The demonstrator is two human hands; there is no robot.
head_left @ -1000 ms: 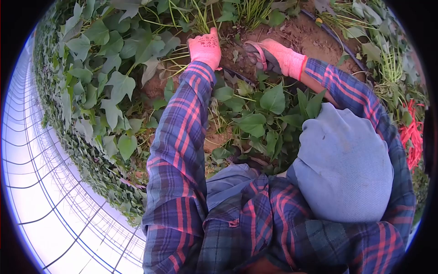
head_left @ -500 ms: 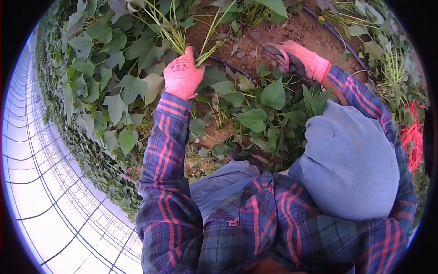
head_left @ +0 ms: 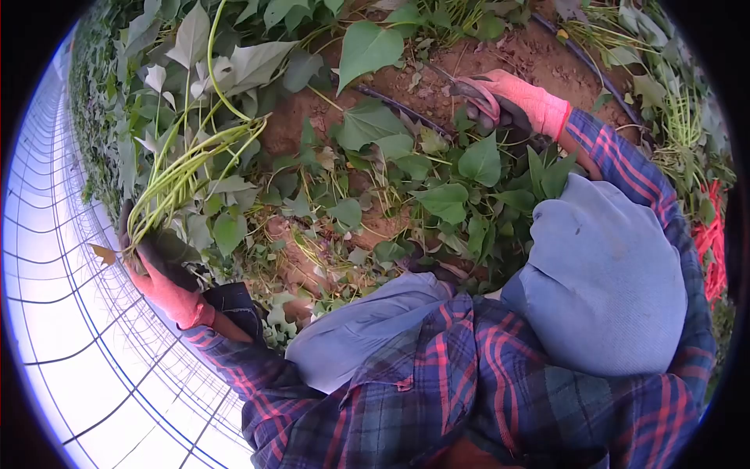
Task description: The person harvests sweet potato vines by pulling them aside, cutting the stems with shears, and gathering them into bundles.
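Observation:
My left hand (head_left: 168, 285), in a pink glove with a dark palm, is out at the lower left, closed round a bundle of long green leafy stems (head_left: 176, 176). The stems fan up and to the right from it, their leaves at the upper left. At the upper right my right hand (head_left: 508, 102), gloved the same way, is wrapped round the handle of a thin dark tool (head_left: 441, 73), whose tip points up and left over brown soil (head_left: 500, 59). Low heart-shaped leaves (head_left: 445, 203) grow just below that hand.
Dark thin hoses (head_left: 398, 107) cross the soil. Cut stems (head_left: 680, 129) lie at the right, near a bunch of red strips (head_left: 709, 242). My bent knees (head_left: 609, 273) are in front, and a white surface with a dark grid (head_left: 86, 344) is at the left.
My left hand has swung from the top centre down to the lower left with the stems, uncovering soil and low plants. My right hand has hardly moved.

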